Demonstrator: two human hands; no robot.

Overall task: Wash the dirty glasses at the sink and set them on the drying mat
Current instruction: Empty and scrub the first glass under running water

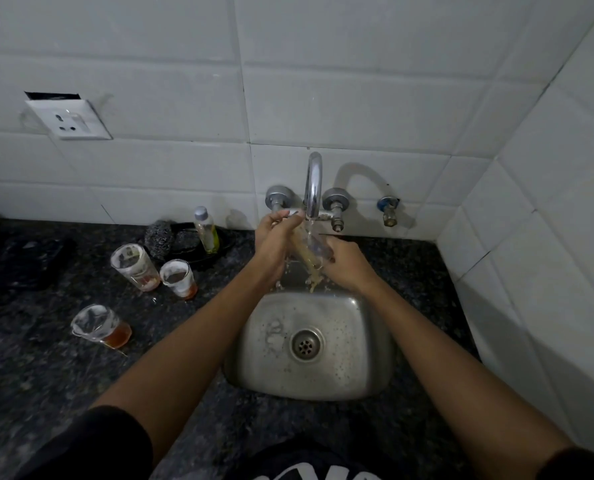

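Both hands [323, 252] hold a glass [312, 251] (tap [313, 183] running).

Position: one camera, worn on the person's head, standing at the worktop's [81, 368] near edge.
Direction: it looks forward and steeply down, facing the tiled wall [323, 98] behind the sink [365, 327].
Nearness: close; both forearms run up from the bottom corners, and the sink sits mid-frame.
Lens: wide-angle, bending the tile lines and taking in the right side wall [548, 237].
Shared view: no second view.
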